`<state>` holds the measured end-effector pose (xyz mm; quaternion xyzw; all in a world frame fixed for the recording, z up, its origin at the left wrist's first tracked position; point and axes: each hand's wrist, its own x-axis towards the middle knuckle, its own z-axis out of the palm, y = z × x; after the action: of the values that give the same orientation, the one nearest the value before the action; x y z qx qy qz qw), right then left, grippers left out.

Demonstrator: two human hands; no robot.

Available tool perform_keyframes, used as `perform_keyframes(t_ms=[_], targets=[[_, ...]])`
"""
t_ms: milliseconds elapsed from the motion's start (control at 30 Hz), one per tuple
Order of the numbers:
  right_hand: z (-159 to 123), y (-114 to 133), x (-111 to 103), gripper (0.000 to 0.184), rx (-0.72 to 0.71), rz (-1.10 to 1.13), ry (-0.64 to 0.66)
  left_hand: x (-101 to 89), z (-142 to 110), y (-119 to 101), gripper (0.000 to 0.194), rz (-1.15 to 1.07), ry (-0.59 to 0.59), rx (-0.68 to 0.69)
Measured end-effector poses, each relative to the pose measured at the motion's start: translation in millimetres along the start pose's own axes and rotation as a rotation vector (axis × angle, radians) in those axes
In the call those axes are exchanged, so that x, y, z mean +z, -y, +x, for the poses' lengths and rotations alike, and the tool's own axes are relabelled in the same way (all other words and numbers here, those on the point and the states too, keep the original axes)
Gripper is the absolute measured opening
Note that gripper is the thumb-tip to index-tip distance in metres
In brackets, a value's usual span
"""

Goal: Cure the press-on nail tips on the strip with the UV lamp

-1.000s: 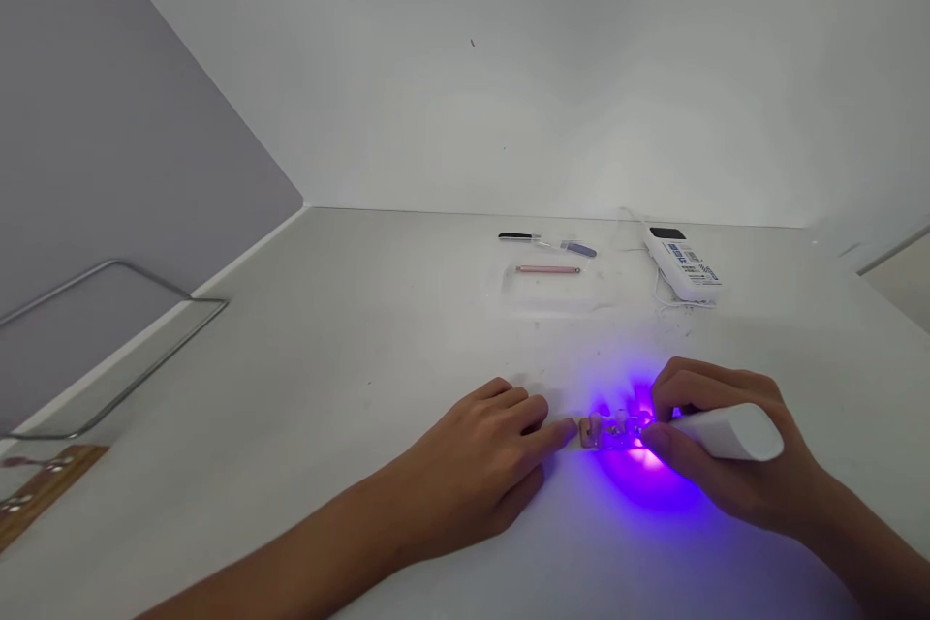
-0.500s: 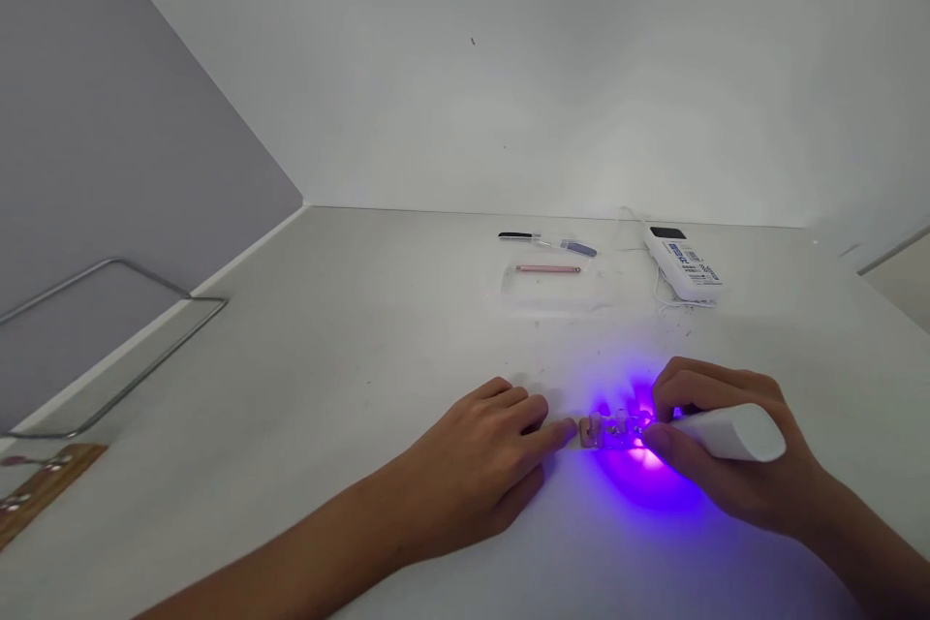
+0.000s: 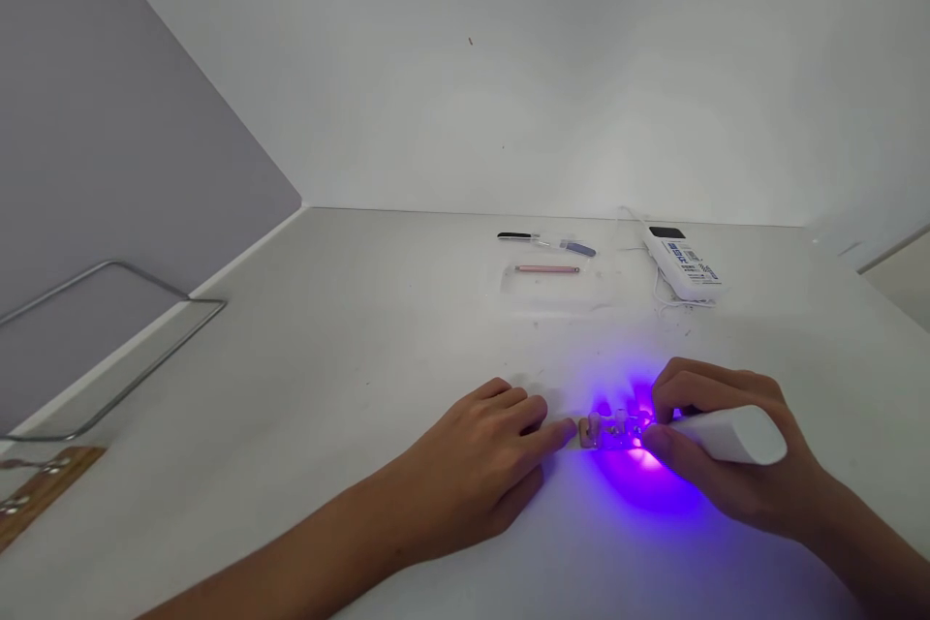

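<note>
Two bare hands, above one white table [image 3: 349, 329], in its near part and to the right of its middle.

Left hand [image 3: 486, 465]: back upward; index finger extended, its tip against or just beside the left end of the strip; other fingers loosely bent, nothing visibly gripped.

Right hand [image 3: 748, 489]: fingers and thumb closed around a white lamp, the tips bunched over the right end of the strip.

White lamp [image 3: 741, 434], one: smooth, handheld, tilted, its broad end toward the table's right edge; lighting end hidden by the fingers. Violet glow [image 3: 654, 489] spreads over the strip and the surface on its near side.

Strip [image 3: 614, 431], one: narrow, lying crosswise between the hands, bearing a row of small clear pieces; tan block [image 3: 585, 433] at its left end. Details on the right blurred by glare.

Toward the back edge, right of middle: black slender piece [image 3: 514, 235]; blue-grey flat piece [image 3: 579, 249], near it, whether joined cannot be told; pink stick [image 3: 546, 269], lying crosswise on or in a clear tray [image 3: 556, 302], exact seating unclear.

Farther right, near the back edge: white device [image 3: 684, 266], one, dark panel at its far end, blue and black print; white cord [image 3: 663, 298] beside it.

Left edge: grey wire frame [image 3: 156, 363], overhanging that edge; nearer, wooden board [image 3: 54, 494] with metal fittings, cut off by the view.

Beyond the back edge: white wall [image 3: 436, 107].
</note>
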<state>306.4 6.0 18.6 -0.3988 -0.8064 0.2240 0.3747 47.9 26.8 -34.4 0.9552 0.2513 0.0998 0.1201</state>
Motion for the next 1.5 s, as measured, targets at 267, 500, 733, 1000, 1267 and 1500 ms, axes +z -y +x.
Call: perform_keyframes(t_ms=[267, 500, 733, 1000, 1267, 1500], targets=[[-1.1, 0.9, 0.2, 0.021, 0.007, 0.002, 0.004, -1.7, 0.9, -0.8, 0.037, 0.004, 0.008, -0.002], [0.4, -0.6, 0.9, 0.021, 0.009, -0.002, 0.01, -2.5, 1.5, -0.6, 0.037, -0.005, 0.012, 0.0], [-0.3, 0.0, 0.0, 0.022, 0.011, -0.012, 0.009, -2.8, 1.7, -1.4, 0.036, -0.003, 0.005, -0.001], [-2.0, -1.5, 0.6, 0.02, -0.003, -0.003, 0.02, -2.6, 2.0, -0.6, 0.036, -0.007, 0.019, -0.009], [-1.7, -1.9, -0.3, 0.02, 0.0, -0.001, 0.028, -2.3, 2.2, -0.8, 0.036, -0.006, 0.0, -0.006], [-3.3, -3.3, 0.0, 0.02, -0.007, -0.009, 0.032, -1.1, 1.6, -0.6, 0.037, -0.011, 0.017, -0.001]])
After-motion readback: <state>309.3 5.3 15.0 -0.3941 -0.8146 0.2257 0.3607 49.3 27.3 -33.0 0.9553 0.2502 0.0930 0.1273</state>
